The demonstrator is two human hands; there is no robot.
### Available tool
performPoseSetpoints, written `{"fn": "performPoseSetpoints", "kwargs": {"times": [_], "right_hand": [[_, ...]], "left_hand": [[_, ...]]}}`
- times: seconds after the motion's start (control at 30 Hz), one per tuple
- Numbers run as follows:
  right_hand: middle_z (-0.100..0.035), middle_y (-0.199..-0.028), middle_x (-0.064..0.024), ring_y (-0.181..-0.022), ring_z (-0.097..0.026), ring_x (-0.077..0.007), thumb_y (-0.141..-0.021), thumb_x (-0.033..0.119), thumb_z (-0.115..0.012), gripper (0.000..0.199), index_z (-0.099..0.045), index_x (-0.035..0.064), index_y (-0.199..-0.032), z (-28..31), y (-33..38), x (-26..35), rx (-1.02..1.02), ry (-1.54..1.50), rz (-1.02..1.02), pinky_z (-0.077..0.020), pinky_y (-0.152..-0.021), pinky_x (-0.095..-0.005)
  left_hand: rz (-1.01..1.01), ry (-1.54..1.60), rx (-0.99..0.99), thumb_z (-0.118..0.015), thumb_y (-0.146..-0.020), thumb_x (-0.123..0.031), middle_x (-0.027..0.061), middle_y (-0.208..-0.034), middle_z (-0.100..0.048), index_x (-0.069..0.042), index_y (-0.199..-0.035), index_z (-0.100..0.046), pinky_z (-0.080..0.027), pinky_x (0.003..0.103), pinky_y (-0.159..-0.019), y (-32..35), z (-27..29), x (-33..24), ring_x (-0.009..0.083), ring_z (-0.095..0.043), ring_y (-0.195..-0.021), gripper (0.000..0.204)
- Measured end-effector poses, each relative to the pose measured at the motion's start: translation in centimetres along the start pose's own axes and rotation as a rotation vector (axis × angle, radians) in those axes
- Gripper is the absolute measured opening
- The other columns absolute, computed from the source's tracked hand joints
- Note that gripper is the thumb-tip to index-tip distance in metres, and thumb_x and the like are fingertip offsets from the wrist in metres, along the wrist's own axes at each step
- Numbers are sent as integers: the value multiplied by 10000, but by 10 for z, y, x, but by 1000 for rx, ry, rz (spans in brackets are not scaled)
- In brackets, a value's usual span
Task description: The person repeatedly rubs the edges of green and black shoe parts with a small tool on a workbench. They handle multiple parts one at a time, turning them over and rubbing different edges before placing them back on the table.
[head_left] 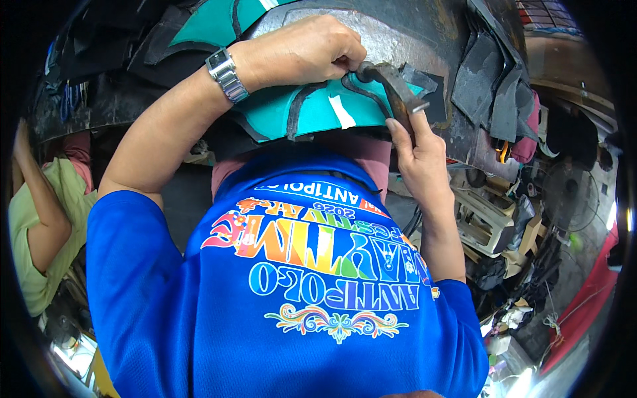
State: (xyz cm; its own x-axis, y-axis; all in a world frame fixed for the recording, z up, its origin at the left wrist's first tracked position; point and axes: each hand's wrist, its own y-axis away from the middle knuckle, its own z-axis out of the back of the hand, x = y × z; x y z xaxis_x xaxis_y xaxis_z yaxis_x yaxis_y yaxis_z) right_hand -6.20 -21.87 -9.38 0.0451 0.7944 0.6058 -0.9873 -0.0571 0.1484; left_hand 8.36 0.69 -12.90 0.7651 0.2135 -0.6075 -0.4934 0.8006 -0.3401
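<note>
The left hand, wearing a metal wristwatch, is closed with its fingertips pinching the dark trimmed edge of a teal sheet piece against the near edge of the worn grey work surface, apparently to steady it for cutting. The right hand is wrapped tight round a rusty metal blade tool, tip at that same edge. No container shows; dark offcuts hang at the surface's right edge.

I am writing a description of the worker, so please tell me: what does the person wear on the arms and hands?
Both hands are bare, without gloves. The left hand has a silver metal wristwatch with a link band on its wrist. The right hand wears nothing. Short bright blue shirt sleeves cover only the upper arms.
</note>
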Motion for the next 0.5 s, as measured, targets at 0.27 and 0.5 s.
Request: {"fn": "performPoseSetpoints", "kwargs": {"times": [0.27,0.5], "right_hand": [[-549,-768,12,-626,-486,-53,-991,160,-646,493,-512,82,-1459,2,-1,-20,-116,-376,16,-376,-554,-220],[-535,-704,20,-530,-430,-20,-1032,128,-574,534,-400,119,-1537,51,23,1,-540,-594,141,-343,-460,-166]], "left_hand": [[236,23,79,-709,-799,-12,139,-808,-697,12,-893,-688,-542,324,-715,-3,11,-17,244,-691,-757,99],[308,516,-278,-708,-855,-71,82,-843,-703,11,-1078,-654,-534,283,-706,-27,29,-45,161,-665,-762,244]]}}
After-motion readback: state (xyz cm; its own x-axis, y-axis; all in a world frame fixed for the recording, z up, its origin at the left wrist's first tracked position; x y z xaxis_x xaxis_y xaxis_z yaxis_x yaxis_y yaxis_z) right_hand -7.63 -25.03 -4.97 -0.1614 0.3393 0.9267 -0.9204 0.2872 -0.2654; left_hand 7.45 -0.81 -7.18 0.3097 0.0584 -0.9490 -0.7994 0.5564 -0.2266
